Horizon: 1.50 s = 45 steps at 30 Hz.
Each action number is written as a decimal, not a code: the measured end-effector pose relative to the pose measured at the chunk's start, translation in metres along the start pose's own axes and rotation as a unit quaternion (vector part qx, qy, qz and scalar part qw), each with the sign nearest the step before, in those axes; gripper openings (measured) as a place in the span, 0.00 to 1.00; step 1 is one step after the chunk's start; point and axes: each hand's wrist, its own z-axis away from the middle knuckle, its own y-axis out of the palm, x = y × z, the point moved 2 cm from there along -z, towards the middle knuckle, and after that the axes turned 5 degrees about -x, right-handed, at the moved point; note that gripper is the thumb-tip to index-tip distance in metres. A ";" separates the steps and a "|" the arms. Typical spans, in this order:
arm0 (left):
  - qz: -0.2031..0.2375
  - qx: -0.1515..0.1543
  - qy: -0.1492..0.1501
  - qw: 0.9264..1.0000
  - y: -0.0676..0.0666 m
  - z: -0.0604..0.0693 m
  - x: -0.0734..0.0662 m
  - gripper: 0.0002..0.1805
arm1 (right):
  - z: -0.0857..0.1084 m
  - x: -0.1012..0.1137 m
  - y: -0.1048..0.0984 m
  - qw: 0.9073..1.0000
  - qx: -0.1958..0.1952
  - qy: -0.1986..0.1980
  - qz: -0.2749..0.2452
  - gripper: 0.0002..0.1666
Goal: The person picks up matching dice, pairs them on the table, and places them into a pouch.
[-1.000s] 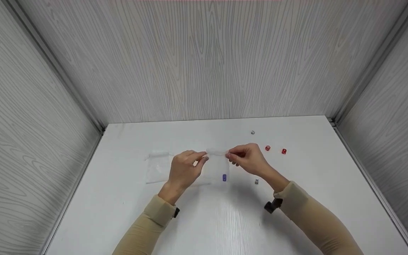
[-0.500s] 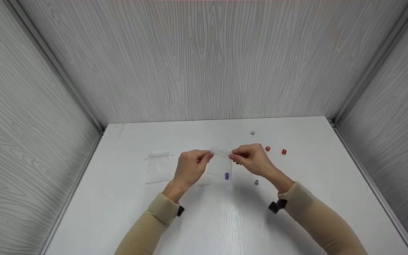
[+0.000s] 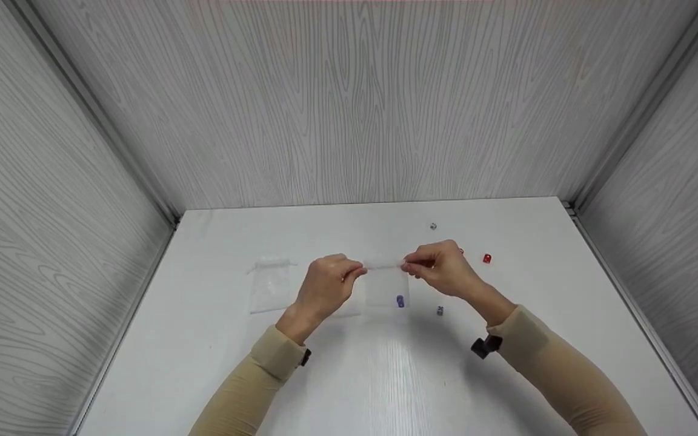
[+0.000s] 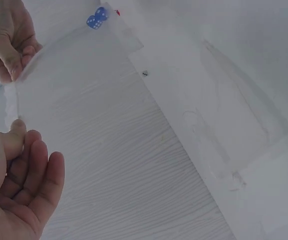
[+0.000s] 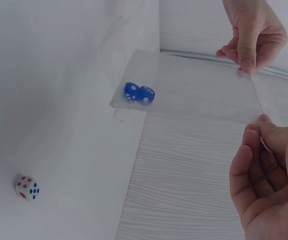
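A sheer white drawstring pouch (image 3: pixel 381 284) hangs by its top between both hands, with two blue dice (image 5: pixel 140 94) in a bottom corner. My left hand (image 3: pixel 326 284) pinches the left end of the pouch's top between thumb and forefinger. At the right end, my right hand (image 3: pixel 443 269) pinches the top the same way; in the right wrist view a thin cord (image 5: pixel 266 145) runs across its palm. The pouch's top edge is stretched straight between the fingertips.
Another sheer pouch (image 3: pixel 271 289) lies flat on the white table (image 3: pixel 203 363) at left. Part of one more pouch (image 3: pixel 346 314) shows beside the left wrist. White dice (image 3: pixel 433 226) (image 5: pixel 27 188) and red dice (image 3: pixel 486 258) lie to the right, one red die partly behind the right hand.
Both hands have shifted a little to the right, carrying the pouch and its blue dice along. The pouch's top edge now looks straighter. The things on the table have stayed put.
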 end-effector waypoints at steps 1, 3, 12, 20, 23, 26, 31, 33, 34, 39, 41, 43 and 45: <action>-0.011 -0.003 0.015 1.000 -0.002 -0.001 0.000 0.08 | -0.001 0.001 -0.002 1.000 0.002 -0.006 0.006 0.06; -0.034 -0.013 0.039 0.999 -0.009 -0.004 0.002 0.08 | -0.003 0.003 -0.009 1.000 0.003 -0.018 0.017 0.06; -0.140 -0.038 0.094 0.985 -0.028 -0.007 0.015 0.09 | -0.003 -0.001 -0.049 0.997 -0.033 -0.065 0.017 0.08; -0.132 -0.010 0.083 0.988 -0.023 -0.008 0.009 0.09 | 0.007 -0.006 -0.059 0.997 -0.026 -0.054 0.053 0.08; -0.113 -0.008 0.074 0.991 -0.024 -0.007 0.009 0.09 | 0.010 -0.006 -0.059 0.997 -0.035 -0.039 0.056 0.08; -0.095 -0.017 0.064 0.993 -0.028 -0.004 0.012 0.09 | 0.009 -0.004 -0.053 0.997 -0.038 -0.032 0.058 0.08; -0.080 -0.042 0.038 0.995 -0.045 0.008 0.025 0.09 | -0.001 0.003 -0.032 0.997 -0.034 -0.038 0.051 0.05; -0.080 -0.052 0.023 0.995 -0.054 0.013 0.031 0.08 | -0.008 0.007 -0.021 0.998 -0.030 -0.043 0.042 0.05; -0.080 -0.056 0.015 0.995 -0.059 0.016 0.034 0.08 | -0.012 0.009 -0.016 0.998 -0.028 -0.045 0.039 0.05; -0.080 -0.078 -0.014 0.994 -0.082 0.027 0.045 0.06 | -0.028 0.019 0.009 0.998 -0.024 -0.045 0.029 0.05; -0.081 -0.087 -0.021 0.993 -0.090 0.031 0.049 0.06 | -0.034 0.022 0.019 0.999 -0.026 -0.040 0.026 0.05; -0.082 -0.094 -0.027 0.992 -0.097 0.035 0.052 0.07 | -0.040 0.024 0.029 0.999 -0.032 -0.036 0.021 0.05; -0.085 -0.101 -0.033 0.991 -0.104 0.040 0.056 0.07 | -0.047 0.027 0.039 0.998 -0.037 -0.039 0.019 0.05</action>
